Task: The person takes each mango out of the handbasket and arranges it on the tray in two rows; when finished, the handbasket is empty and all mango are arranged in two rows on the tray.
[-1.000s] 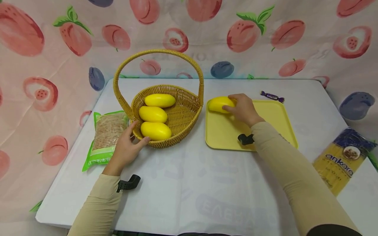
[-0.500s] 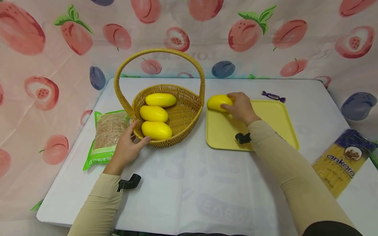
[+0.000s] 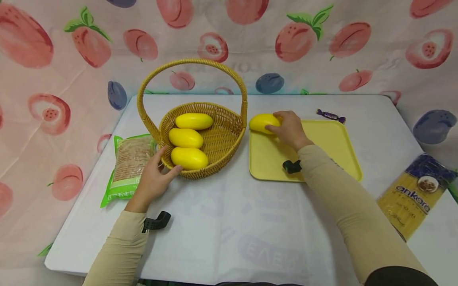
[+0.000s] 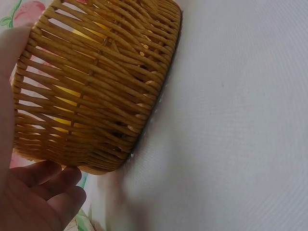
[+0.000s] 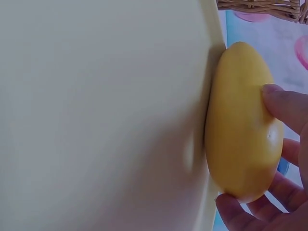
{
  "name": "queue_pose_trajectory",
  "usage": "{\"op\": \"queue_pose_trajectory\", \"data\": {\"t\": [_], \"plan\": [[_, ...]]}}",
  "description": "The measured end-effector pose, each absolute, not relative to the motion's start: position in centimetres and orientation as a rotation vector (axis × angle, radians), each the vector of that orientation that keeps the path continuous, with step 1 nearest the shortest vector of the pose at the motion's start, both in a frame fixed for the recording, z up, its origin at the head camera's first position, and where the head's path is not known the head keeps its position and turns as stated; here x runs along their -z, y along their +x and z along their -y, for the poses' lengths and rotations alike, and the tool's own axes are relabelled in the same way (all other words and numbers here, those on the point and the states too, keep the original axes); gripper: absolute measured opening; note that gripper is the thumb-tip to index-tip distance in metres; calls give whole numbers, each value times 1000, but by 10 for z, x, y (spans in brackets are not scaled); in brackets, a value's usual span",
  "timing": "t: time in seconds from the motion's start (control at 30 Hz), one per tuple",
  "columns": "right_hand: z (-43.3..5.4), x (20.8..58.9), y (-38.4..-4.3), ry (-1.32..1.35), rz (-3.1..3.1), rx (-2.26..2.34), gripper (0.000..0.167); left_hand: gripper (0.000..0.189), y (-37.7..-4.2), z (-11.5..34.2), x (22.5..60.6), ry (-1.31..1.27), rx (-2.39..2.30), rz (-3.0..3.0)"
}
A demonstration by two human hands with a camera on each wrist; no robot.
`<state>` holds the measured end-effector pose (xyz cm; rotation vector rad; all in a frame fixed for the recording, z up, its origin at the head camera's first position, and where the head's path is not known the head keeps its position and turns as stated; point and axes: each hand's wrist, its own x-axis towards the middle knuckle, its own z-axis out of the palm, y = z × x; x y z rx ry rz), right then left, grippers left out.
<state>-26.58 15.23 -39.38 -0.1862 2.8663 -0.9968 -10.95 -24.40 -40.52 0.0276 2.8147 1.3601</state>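
Observation:
A yellow mango (image 3: 264, 123) lies at the back left corner of the pale yellow tray (image 3: 343, 159). My right hand (image 3: 290, 129) grips its right end, thumb on one side and fingers round the other. In the right wrist view the mango (image 5: 244, 122) sits along the tray's edge. Three more mangoes, the nearest one (image 3: 189, 159) included, lie in a row in the left part of the wicker basket (image 3: 218, 139). My left hand (image 3: 153, 178) holds the basket's near left corner. From the left wrist, its thumb is at the rim and its fingers (image 4: 60, 183) touch the woven side (image 4: 96, 86).
A green-edged bag of brown food (image 3: 130, 163) lies left of the basket, close to my left hand. Behind the tray is a purple wrapped candy (image 3: 330, 116). A pack of pasta (image 3: 416, 194) lies at the table's right edge. The basket's tall handle (image 3: 193, 62) arches over it.
My right hand has shifted slightly left and back with the mango, toward the tray's back left corner. The left hand and basket stay put.

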Motion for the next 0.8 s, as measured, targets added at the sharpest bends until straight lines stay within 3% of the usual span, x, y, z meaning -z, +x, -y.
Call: {"op": "queue_pose_trajectory", "data": {"t": [0.8], "plan": [[-157,390,-272,-295,-2865,899,62,82,-109,244,407,26,-1355,-2822]]}}
